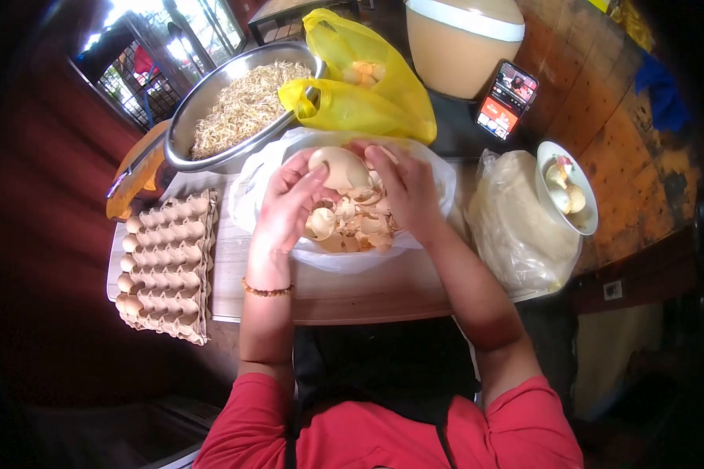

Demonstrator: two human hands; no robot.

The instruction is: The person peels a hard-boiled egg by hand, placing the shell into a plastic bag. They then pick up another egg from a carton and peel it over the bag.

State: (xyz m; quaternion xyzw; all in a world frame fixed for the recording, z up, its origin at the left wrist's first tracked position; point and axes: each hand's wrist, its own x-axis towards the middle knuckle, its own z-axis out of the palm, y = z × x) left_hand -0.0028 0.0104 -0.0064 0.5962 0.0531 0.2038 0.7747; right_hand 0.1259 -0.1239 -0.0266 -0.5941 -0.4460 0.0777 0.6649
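Note:
Over a white plastic bag (250, 184) filled with broken eggshells (364, 223), both of my hands are raised close together. My left hand (289, 195) is closed around a pale egg (340, 168), with the thumb on its near side. My right hand (411, 187) has its fingers curled at a pale piece that looks like eggshell (382, 155), mostly covered by the fingers. Another rounded pale piece (321, 222) lies on the shells below my left hand.
An egg tray (172, 262) with several eggs sits at left. Behind are a metal basin (180, 148) of sprouts and a yellow bag (383, 102). At right are a phone (508, 100), a clear plastic bag (516, 219) and a bowl (589, 211) holding eggs.

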